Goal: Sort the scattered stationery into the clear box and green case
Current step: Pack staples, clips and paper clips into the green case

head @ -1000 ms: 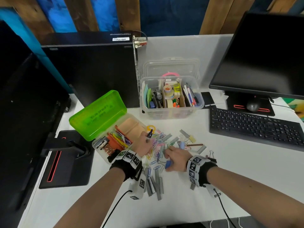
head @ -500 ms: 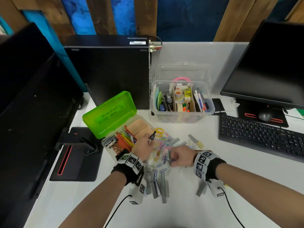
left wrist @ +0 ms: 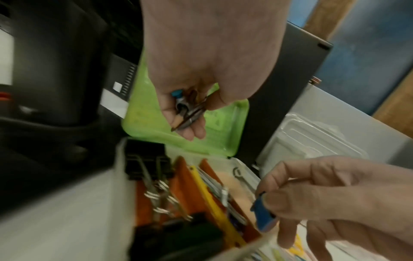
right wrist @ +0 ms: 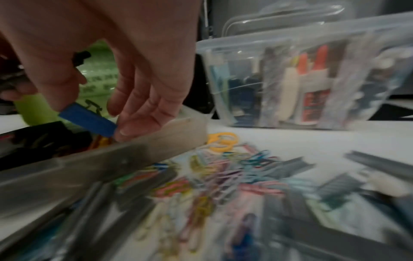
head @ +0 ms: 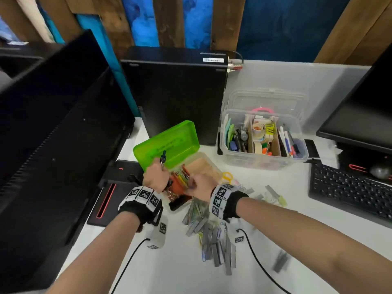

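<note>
R hand (right wrist: 125,74) pinches blue clip (right wrist: 88,122) right over green case (head: 167,143) tray, long axis tilted down; L hand (left wrist: 201,70) beside it grips compass (left wrist: 187,113).

Left hand (head: 156,177): fingers curled, gripping a compass (left wrist: 187,113), whose top sticks up past the knuckles; wrist banded, forearm reaching in from the near left. Right hand (head: 201,185): thumb and forefinger pinching a small blue block (right wrist: 88,120), other fingers loosely extended; wrist banded, forearm reaching in from the near right. Hands close together, not touching.
</note>
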Available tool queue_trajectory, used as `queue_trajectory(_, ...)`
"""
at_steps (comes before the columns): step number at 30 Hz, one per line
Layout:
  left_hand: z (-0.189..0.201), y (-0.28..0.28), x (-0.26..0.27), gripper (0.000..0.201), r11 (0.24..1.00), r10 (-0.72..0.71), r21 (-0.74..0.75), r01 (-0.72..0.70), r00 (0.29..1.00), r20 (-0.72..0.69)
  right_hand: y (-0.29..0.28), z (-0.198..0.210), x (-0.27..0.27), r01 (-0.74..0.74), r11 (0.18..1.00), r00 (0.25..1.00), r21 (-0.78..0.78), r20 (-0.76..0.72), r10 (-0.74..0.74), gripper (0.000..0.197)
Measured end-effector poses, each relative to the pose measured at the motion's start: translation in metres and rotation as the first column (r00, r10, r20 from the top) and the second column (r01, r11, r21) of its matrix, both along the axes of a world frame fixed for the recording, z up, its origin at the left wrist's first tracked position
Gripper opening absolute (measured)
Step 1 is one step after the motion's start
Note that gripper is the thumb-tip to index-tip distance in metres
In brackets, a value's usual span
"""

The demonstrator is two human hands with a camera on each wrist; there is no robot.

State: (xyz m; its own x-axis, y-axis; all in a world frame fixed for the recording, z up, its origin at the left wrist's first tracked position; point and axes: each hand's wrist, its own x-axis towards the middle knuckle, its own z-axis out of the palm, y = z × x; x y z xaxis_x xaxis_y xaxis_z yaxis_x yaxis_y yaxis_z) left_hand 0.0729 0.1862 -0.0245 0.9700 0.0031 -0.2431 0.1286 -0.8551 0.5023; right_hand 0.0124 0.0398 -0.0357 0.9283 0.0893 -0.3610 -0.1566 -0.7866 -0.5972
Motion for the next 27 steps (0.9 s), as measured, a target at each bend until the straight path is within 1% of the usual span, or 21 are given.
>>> queue_trajectory(2,-0.003,0.007,-0.001,0.034,1.0,0.027,0.016,-0.027,1.0,-0.013,0.014,-0.001,0.01,-0.077,0.986,0.996,-0.151,0.029,0.082,0.023)
queue_trajectory(4,-0.007,0.012,-0.001,0.034,0.999,0.052,0.0,-0.052,0.999,-0.017,0.024,-0.002,0.019,-0.135,0.948,0.989,-0.288,0.025,0.148,0.028)
queue_trajectory(7,-0.01,0.015,0.0,0.036,0.997,0.07,-0.013,-0.071,0.997,-0.022,0.032,-0.001,0.026,-0.175,0.922,0.983,-0.346,-0.004,0.185,0.031)
queue_trajectory(12,-0.01,0.015,0.002,0.036,0.997,0.069,-0.031,-0.07,0.997,-0.032,0.036,0.0,0.029,-0.187,0.93,0.982,-0.317,-0.025,0.189,0.034)
queue_trajectory(16,-0.009,0.014,0.0,0.035,0.998,0.044,-0.043,-0.046,0.998,-0.043,0.034,-0.009,0.024,-0.266,0.91,0.963,-0.319,-0.055,0.263,0.016)
queue_trajectory(18,-0.008,0.013,-0.001,0.035,0.998,0.03,-0.05,-0.032,0.998,-0.047,0.029,-0.009,0.022,-0.268,0.912,0.963,-0.31,-0.065,0.261,0.02)
queue_trajectory(23,-0.005,0.009,-0.006,0.032,0.997,-0.009,-0.082,0.006,0.999,-0.033,0.021,-0.007,0.025,-0.221,0.938,0.975,-0.268,-0.028,0.222,0.03)
queue_trajectory(25,-0.003,0.008,-0.008,0.032,0.996,-0.014,-0.09,0.011,0.999,-0.033,0.021,-0.012,0.026,-0.193,0.952,0.981,-0.236,-0.024,0.193,0.027)
queue_trajectory(27,-0.003,0.009,-0.01,0.031,0.996,-0.017,-0.093,0.013,0.999,-0.037,0.023,-0.018,0.029,-0.135,0.969,0.991,-0.209,-0.016,0.135,0.018)
